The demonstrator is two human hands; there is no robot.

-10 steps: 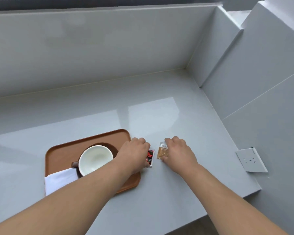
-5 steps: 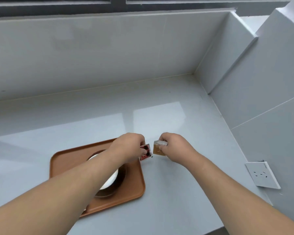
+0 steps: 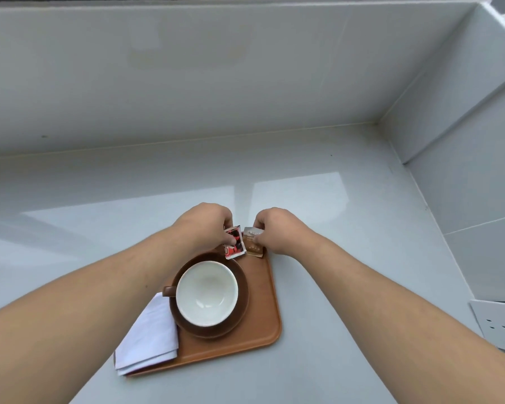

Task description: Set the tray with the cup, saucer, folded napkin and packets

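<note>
A second ago both packets lay flat on the desk beside the tray; now we see them lifted and carried over its far right corner. The left hand (image 3: 209, 225) pinches the small red-and-black printed packet (image 3: 233, 242), its fingers closed on the top edge. The right hand (image 3: 277, 230) pinches the small brown paper packet (image 3: 252, 243) likewise. Both packets hang just beyond the dark brown round saucer (image 3: 242, 287), which carries the white-lined cup (image 3: 207, 293). The folded white napkin (image 3: 149, 336) lies at the near left of the orange-brown rectangular tray (image 3: 264, 304). We judge only the release remains. The glossy pale grey desk (image 3: 347, 258) sits in a corner of grey wall panels, a white socket plate (image 3: 499, 325) at right.
</note>
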